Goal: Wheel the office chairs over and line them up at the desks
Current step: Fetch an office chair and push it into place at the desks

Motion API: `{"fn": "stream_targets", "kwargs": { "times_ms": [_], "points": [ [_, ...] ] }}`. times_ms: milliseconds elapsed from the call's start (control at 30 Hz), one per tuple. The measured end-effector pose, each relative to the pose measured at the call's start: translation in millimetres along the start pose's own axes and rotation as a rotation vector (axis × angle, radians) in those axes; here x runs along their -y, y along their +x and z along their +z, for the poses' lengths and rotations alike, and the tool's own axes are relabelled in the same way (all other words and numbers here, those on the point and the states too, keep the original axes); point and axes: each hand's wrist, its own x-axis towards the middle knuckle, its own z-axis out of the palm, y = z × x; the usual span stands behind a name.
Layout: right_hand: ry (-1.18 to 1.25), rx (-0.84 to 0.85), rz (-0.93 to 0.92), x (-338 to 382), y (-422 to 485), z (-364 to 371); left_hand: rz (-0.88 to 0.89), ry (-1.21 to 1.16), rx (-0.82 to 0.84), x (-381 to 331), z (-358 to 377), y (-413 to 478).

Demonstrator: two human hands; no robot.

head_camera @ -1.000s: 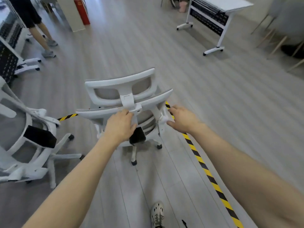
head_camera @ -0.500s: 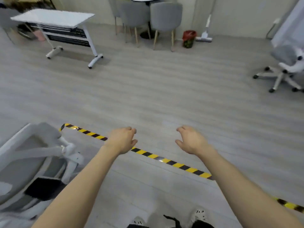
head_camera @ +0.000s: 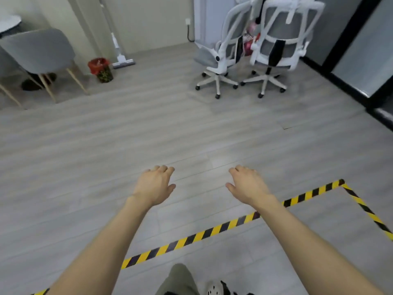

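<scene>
Ahead, to the right: two white office chairs (head_camera: 280, 35), side by side, well beyond reach.
Grips: left grip (head_camera: 154, 186) and right grip (head_camera: 247, 185), fingers apart, empty.
Nearer: right grip.

Open floor (head_camera: 191, 135) lies between your left hand (head_camera: 154, 186), your right hand (head_camera: 247, 186) and the nearer office chair (head_camera: 221, 54), which stands just beside the farther office chair (head_camera: 278, 45) by the wall. The grey chair (head_camera: 40, 50) and red bin (head_camera: 101, 69) stand well off left.
</scene>
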Motion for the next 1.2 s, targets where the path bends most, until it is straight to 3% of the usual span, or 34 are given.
{"fn": "stream_targets", "kwargs": {
  "times_ms": [333, 733, 1200],
  "points": [
    [0.087, -0.042, 0.189, -128, 198, -56, 0.197, 0.047, -0.066, -29, -69, 302],
    [0.115, -0.059, 0.339, -299, 451, -161, 0.385, 0.145, -0.077, -76, -203, 649],
    [0.114, -0.068, 0.165, -514, 824, -276, 0.177, 0.064, -0.107, -108, -341, 1030]
  ]
}}
